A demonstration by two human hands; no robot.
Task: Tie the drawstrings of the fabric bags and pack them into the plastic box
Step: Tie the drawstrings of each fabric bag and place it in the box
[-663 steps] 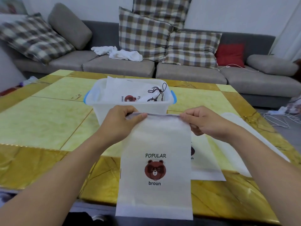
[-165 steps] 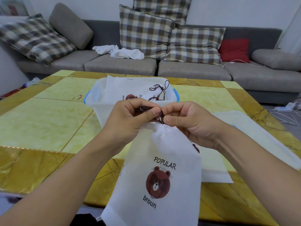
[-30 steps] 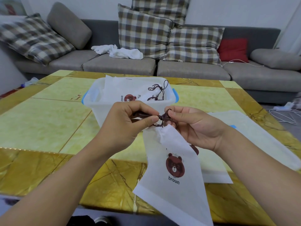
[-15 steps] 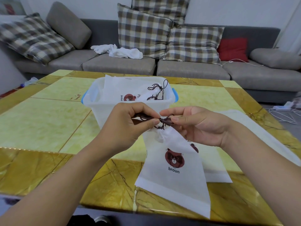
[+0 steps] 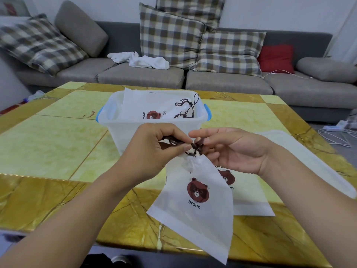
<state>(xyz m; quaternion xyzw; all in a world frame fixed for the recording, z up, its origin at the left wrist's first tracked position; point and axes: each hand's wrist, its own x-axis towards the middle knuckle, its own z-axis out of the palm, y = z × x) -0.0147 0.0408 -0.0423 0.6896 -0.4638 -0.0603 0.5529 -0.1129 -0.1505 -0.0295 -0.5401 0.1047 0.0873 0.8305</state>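
Observation:
A white fabric bag with a brown bear print and the word "broun" hangs above the table, its mouth gathered tight. My left hand pinches the dark brown drawstring at the gathered neck. My right hand pinches the same cord from the right, thumb and forefinger on it, the other fingers loose. Just behind my hands stands the clear plastic box with blue handles, holding tied bags with knotted cords. More flat bags lie on the table under my right hand.
The yellow and gold marble-pattern table spreads out to the left. The box's white lid lies at the right. A grey sofa with checked cushions stands behind the table. Cables lie on the floor at the right.
The bag's lower end has swung slightly, and my fingers have shifted on the drawstring knot. My right hand's fingers have spread a little more. The box has stayed put.

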